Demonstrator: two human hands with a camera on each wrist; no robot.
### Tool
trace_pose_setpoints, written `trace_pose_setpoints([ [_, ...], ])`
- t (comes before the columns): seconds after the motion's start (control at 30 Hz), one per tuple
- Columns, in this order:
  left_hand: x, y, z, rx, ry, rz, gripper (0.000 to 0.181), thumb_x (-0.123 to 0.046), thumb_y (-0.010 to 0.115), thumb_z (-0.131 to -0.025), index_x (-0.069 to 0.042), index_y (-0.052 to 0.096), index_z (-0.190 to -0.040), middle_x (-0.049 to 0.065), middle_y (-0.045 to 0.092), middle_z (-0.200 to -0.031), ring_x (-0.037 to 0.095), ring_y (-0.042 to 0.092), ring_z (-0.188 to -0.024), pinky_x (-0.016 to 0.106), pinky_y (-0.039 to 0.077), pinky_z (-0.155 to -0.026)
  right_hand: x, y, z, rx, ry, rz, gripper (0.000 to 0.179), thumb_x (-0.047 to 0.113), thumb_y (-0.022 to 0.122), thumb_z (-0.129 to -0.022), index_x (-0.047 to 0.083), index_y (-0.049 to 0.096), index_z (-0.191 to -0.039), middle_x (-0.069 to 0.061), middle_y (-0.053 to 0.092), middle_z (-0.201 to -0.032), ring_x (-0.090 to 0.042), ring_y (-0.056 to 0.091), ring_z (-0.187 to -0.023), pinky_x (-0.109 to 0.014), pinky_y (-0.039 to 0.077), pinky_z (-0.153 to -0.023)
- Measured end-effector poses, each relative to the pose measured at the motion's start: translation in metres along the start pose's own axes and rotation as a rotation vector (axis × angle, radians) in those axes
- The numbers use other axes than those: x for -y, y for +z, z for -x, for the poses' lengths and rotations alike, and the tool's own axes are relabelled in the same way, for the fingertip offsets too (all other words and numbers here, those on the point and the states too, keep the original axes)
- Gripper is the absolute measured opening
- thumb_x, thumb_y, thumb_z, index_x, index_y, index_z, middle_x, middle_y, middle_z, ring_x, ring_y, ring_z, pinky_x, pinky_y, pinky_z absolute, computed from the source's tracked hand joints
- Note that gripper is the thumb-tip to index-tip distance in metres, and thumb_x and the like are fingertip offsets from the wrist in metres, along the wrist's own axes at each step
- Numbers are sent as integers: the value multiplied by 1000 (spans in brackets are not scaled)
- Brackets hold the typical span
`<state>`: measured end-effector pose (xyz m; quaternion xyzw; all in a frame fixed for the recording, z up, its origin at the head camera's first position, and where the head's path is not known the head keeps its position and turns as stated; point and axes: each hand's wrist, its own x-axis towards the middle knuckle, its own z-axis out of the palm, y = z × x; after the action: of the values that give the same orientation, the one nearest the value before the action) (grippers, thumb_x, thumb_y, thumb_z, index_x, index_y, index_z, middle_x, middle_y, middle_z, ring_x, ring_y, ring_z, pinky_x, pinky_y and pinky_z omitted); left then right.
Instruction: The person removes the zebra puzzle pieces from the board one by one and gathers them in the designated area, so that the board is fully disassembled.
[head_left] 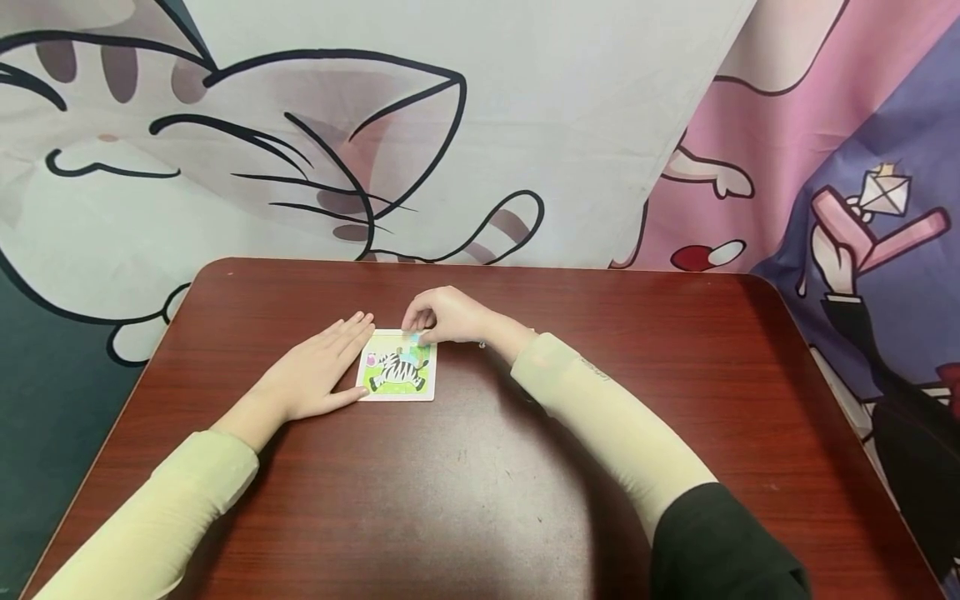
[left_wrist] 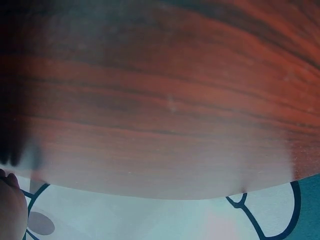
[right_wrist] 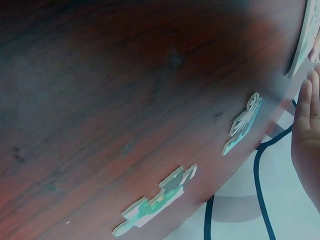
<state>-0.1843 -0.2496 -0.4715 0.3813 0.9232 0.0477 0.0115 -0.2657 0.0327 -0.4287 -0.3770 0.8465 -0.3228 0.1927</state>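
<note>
A small square puzzle board [head_left: 397, 394] with a running zebra on green and yellow lies on the table. My left hand [head_left: 315, 367] lies along its left side, fingers straight, thumb tip on the lower left corner. At the top right edge of the board, my right hand [head_left: 450, 315] has curled fingers and pinches a small light-blue puzzle piece [head_left: 414, 339] between thumb and fingertips; the fingers hide part of it. In the right wrist view the edge of the board [right_wrist: 301, 45] shows at the upper right, with fingers beside it.
The dark red wooden table [head_left: 525, 517] has rounded far corners. Two loose puzzle pieces show in the right wrist view: a longer green and white piece [right_wrist: 159, 200] and a smaller blue and white piece [right_wrist: 243, 123]. Behind hangs a cloth [head_left: 585, 125] with cartoon drawings.
</note>
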Motion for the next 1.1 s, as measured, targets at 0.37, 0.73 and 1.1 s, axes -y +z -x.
trace_pose_setpoints([
  [0.37, 0, -1, 0, 9, -10, -4, 92, -50, 65, -99, 6, 30, -164, 22, 28, -174, 39, 27, -163, 53, 31, -131, 3, 3, -6, 84, -44, 80, 28, 1, 85, -87, 6, 79, -114, -7, 75, -112, -16, 69, -102, -22, 58, -94],
  [0.73, 1, 3, 1, 2, -2, -8, 93, -50, 65, -99, 5, 29, -164, 21, 28, -174, 39, 28, -163, 52, 31, -131, 6, 2, -7, 149, -89, 226, 28, 4, 84, -87, 8, 78, -113, -5, 74, -113, -17, 67, -104, -26, 56, -96],
  [1.1, 0, 1, 0, 11, -7, -12, 92, -51, 65, -99, 5, 30, -164, 21, 28, -174, 38, 28, -163, 53, 32, -131, 7, 0, -13, 195, -112, 252, 26, 8, 88, -85, 8, 75, -109, -4, 71, -108, -16, 64, -101, -22, 53, -91],
])
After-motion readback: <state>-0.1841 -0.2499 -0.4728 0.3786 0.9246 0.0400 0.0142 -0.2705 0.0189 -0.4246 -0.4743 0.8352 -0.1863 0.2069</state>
